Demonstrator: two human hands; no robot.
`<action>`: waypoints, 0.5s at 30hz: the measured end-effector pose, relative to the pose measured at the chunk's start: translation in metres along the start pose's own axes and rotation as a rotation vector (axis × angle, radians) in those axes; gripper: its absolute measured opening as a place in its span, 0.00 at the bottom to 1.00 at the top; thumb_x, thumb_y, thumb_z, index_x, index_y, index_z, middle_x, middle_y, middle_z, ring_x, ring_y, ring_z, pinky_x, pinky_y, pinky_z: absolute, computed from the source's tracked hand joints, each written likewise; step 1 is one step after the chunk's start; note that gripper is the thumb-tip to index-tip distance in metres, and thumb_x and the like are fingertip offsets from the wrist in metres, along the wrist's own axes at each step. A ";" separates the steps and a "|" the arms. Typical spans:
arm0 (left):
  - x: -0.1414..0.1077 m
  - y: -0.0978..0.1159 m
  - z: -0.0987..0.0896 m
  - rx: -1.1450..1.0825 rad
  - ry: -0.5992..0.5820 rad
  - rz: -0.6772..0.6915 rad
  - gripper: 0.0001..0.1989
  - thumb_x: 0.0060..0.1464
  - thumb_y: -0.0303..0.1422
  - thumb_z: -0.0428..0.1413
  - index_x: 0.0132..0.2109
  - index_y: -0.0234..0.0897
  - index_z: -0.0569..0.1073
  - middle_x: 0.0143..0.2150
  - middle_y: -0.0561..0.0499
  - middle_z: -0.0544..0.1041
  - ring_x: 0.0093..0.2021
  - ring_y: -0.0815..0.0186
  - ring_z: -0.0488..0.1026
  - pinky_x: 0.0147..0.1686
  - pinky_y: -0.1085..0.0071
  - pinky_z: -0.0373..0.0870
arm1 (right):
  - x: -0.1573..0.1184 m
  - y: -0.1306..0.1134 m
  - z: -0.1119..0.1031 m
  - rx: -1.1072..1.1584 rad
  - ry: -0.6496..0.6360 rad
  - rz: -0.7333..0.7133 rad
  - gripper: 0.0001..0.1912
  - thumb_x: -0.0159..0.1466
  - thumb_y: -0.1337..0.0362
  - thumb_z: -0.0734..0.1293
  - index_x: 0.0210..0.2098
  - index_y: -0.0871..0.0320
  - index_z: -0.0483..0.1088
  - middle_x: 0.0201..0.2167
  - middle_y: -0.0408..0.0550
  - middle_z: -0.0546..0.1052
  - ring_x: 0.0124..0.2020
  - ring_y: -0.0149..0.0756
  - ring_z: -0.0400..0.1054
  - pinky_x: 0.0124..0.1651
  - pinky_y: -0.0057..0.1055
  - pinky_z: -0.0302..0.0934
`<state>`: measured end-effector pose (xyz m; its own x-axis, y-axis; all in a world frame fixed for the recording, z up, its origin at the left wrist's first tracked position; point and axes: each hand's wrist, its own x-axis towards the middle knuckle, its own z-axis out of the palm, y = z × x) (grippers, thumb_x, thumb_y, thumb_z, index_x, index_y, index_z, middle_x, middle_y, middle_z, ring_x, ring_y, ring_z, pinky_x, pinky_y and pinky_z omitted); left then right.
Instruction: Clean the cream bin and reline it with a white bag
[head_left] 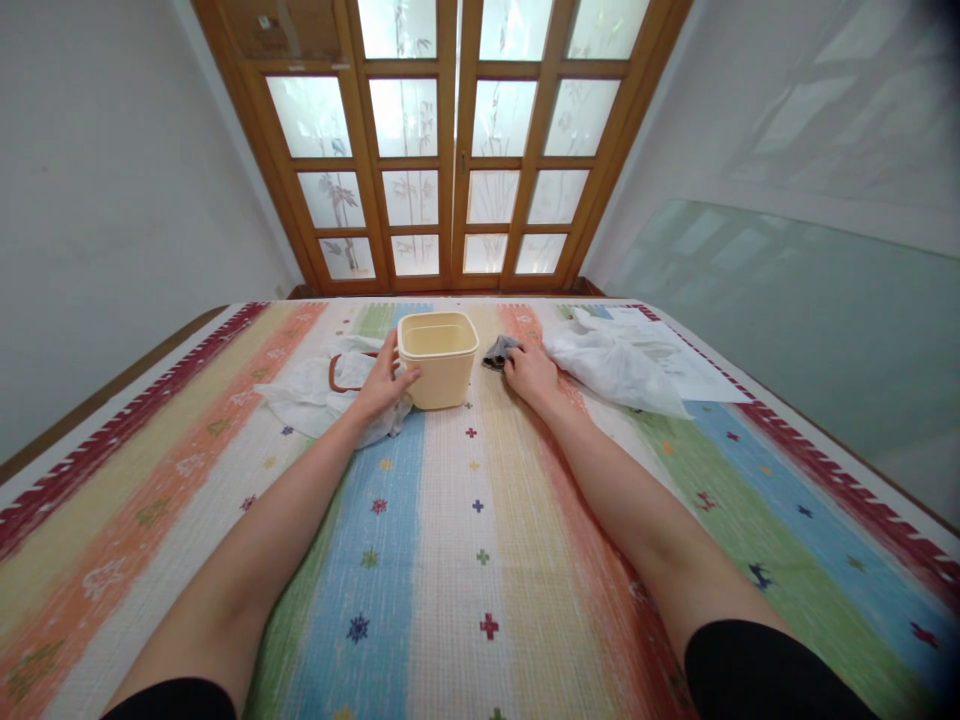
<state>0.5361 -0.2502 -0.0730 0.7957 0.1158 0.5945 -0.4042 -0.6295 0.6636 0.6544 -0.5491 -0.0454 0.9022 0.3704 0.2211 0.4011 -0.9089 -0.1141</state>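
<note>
A cream plastic tub (444,385) with a rounded square rim stands upright on the tablecloth. My left hand (386,382) is against its left side, thumb across the front wall and fingers along the side. To the right of the tub, my right hand (532,372) has its fingers closed on a small crumpled dark grey cloth (499,352), which lies on the table. Part of the cloth is hidden under the fingers. Behind my left hand, a brown ring-shaped handle (334,373) lies over a crumpled white plastic bag (304,400).
Another white plastic bag (619,370) lies right of my right hand, with white paper sheets (694,370) beside it. A striped, patterned tablecloth (450,560) covers the table. Wooden glass-paned doors (454,180) stand beyond, and a pale glass panel (795,330) leans on the right wall.
</note>
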 end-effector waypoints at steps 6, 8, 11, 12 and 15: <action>0.014 0.003 -0.046 0.049 0.014 -0.189 0.25 0.66 0.49 0.49 0.56 0.37 0.76 0.55 0.43 0.80 0.55 0.55 0.77 0.59 0.56 0.72 | -0.004 -0.013 -0.011 0.084 0.131 -0.026 0.23 0.77 0.59 0.52 0.56 0.60 0.73 0.58 0.61 0.73 0.55 0.48 0.68 0.53 0.38 0.63; 0.016 -0.001 -0.060 0.171 0.067 -0.205 0.22 0.66 0.48 0.49 0.51 0.37 0.78 0.51 0.44 0.81 0.51 0.56 0.77 0.56 0.58 0.73 | -0.005 -0.017 -0.011 0.147 0.163 -0.058 0.23 0.77 0.58 0.51 0.57 0.60 0.72 0.57 0.61 0.74 0.56 0.48 0.67 0.56 0.38 0.62; 0.015 -0.012 -0.078 0.440 0.115 -0.299 0.20 0.63 0.48 0.53 0.47 0.37 0.79 0.47 0.42 0.81 0.46 0.55 0.78 0.53 0.57 0.73 | -0.006 -0.022 -0.004 0.319 0.284 -0.148 0.23 0.77 0.58 0.50 0.60 0.61 0.69 0.57 0.61 0.74 0.58 0.46 0.67 0.59 0.38 0.62; 0.014 -0.017 -0.084 0.538 0.108 -0.351 0.21 0.61 0.48 0.55 0.48 0.36 0.78 0.47 0.41 0.81 0.46 0.53 0.78 0.53 0.55 0.73 | -0.006 -0.024 0.000 0.401 0.340 -0.187 0.23 0.77 0.58 0.51 0.60 0.61 0.68 0.56 0.61 0.74 0.57 0.45 0.68 0.59 0.39 0.63; 0.009 -0.032 -0.099 0.748 0.020 -0.531 0.27 0.58 0.50 0.57 0.56 0.35 0.75 0.49 0.37 0.80 0.50 0.47 0.78 0.53 0.53 0.73 | -0.007 -0.034 0.010 0.675 0.533 -0.295 0.21 0.76 0.55 0.54 0.58 0.59 0.67 0.51 0.59 0.74 0.50 0.44 0.70 0.54 0.41 0.67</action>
<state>0.5114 -0.1533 -0.0444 0.7824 0.5414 0.3079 0.4155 -0.8220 0.3895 0.6358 -0.5194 -0.0529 0.6222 0.2801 0.7310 0.7635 -0.4234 -0.4876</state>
